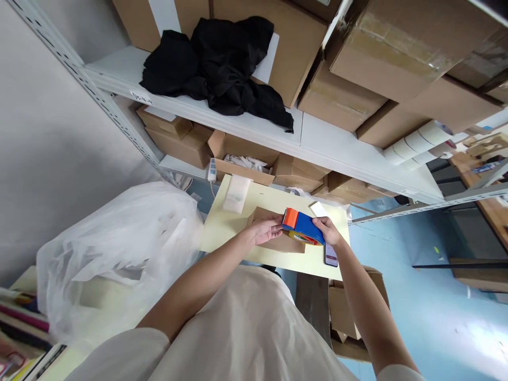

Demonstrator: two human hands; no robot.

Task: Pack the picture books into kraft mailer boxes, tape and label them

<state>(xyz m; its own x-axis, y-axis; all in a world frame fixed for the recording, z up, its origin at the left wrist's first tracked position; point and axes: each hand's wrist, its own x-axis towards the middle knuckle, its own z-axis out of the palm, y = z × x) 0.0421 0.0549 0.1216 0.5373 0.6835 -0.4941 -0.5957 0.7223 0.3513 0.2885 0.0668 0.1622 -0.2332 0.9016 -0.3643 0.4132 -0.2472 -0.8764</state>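
One tape dispenser, blue with an orange toothed end, is gripped at its blue end by the right hand, whose fingers are closed on it with the thumb laid along the near edge. The dispenser is thus placed directly to the left of the right hand, with the orange end pointed away from it and toward the left hand. A roll of tape is seen along the dispenser's lower side. The left hand is held just at the orange end, its fingers extended, slightly bent and close together; whether any tape is pinched between the fingertips cannot be told, nor whether the dispenser is touched by them. Both hands are held over a pale yellow table, where a brown cardboard piece is partly covered from view by the left hand and the dispenser. A phone with a lit screen is seen on the table just below the right hand, and a small white object is set just beyond that hand. Near the table's far left corner, well apart from both hands, a white packet is laid. Beyond the table, an open carton is filled with pale material.
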